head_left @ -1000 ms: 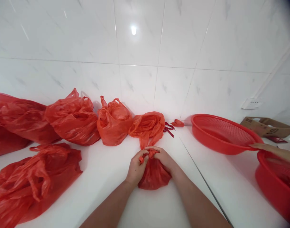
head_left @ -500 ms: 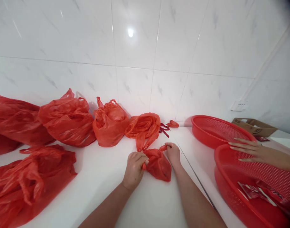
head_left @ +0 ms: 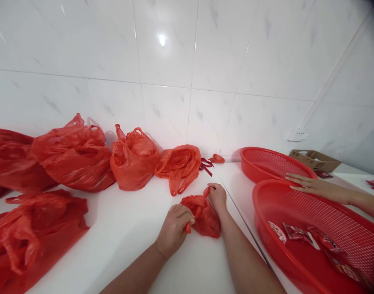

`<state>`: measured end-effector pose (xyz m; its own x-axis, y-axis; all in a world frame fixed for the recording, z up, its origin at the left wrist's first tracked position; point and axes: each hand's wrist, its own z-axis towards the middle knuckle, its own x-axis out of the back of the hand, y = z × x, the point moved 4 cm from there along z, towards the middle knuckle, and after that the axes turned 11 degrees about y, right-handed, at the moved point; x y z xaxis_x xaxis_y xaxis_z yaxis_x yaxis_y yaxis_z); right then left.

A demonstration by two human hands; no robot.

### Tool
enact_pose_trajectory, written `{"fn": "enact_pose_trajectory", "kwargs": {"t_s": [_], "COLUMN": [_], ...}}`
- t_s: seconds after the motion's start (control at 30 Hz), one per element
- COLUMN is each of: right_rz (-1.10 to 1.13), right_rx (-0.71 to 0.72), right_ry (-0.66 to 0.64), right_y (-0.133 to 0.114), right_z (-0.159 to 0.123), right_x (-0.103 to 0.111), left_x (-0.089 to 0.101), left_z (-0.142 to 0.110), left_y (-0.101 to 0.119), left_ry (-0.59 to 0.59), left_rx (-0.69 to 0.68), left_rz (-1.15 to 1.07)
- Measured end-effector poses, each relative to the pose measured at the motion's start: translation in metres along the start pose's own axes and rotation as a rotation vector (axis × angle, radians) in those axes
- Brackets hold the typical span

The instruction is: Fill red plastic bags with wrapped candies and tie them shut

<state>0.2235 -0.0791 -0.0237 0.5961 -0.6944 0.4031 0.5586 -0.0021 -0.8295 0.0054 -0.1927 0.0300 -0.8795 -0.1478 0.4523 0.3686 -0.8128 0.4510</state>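
A small red plastic bag [head_left: 203, 214] lies on the white counter in front of me. My left hand [head_left: 173, 228] is closed on one of its handle ends at the left. My right hand [head_left: 217, 197] pinches the other handle end at the top right. The two ends are drawn apart across the bag's mouth.
Several filled red plastic bags [head_left: 133, 159] line the tiled wall and the left of the counter [head_left: 125, 228]. A red mesh basket [head_left: 297, 249] with red packets sits at the right, another person's hand [head_left: 309, 185] on its rim. A second red basket [head_left: 266, 161] and a cardboard box [head_left: 315, 160] stand behind.
My hands went from together over the bag's top to apart, pulling its handle ends sideways. The other person slid the near red basket leftward into view.
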Motion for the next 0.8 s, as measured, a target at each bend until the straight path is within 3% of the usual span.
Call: {"fn": "enact_pose_trajectory", "kwargs": {"t_s": [0.57,0.7,0.8], "right_rz": [-0.134,-0.163,-0.152], "right_rx": [0.037,0.106,0.200], "right_ry": [-0.100,-0.215,-0.422], "right_y": [-0.006,-0.017,-0.032], "right_z": [-0.004,-0.015,-0.034], "right_x": [0.004,-0.004,-0.020], "left_x": [0.002,-0.001,-0.014], "left_z": [-0.003,-0.006,-0.010], "left_y": [0.002,0.001,-0.010], "left_ry": [0.083,0.074,-0.062], "left_rx": [-0.050,-0.107,-0.071], "left_rz": [0.000,0.196,0.303]}}
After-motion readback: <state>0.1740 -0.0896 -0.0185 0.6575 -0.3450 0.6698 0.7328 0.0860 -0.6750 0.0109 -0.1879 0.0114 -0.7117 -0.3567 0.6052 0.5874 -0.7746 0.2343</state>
